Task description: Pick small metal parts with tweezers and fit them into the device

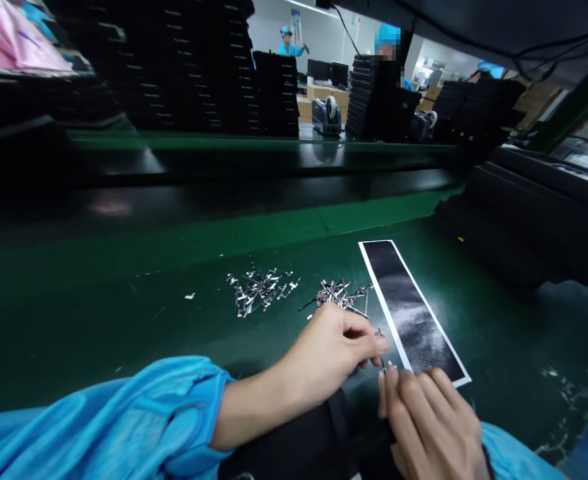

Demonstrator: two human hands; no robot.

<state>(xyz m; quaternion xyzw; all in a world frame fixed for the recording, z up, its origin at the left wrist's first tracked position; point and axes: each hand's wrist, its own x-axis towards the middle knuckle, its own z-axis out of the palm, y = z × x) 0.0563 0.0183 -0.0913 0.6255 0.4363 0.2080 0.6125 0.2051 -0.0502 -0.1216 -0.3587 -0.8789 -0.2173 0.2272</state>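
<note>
My left hand [337,347] pinches one end of a small thin dark strip [383,365] with silvery ends. Just below it, my right hand [427,417] closes its thumb and fingertips on the strip's other end, so both hands hold the same piece. A loose pile of similar small strips [337,293] lies right behind my left hand. Farther left is a second pile of strips [261,290]. Beside my right hand, a long black sheet with a white border [414,307] rests slantwise on the green table [174,333].
Tall stacks of black trays [199,73] stand along the back. A tape dispenser [327,115] sits between stacks. Black layered material [539,213] is piled at the right. White scraps [189,296] dot the table. People in blue caps [287,31] are in the background.
</note>
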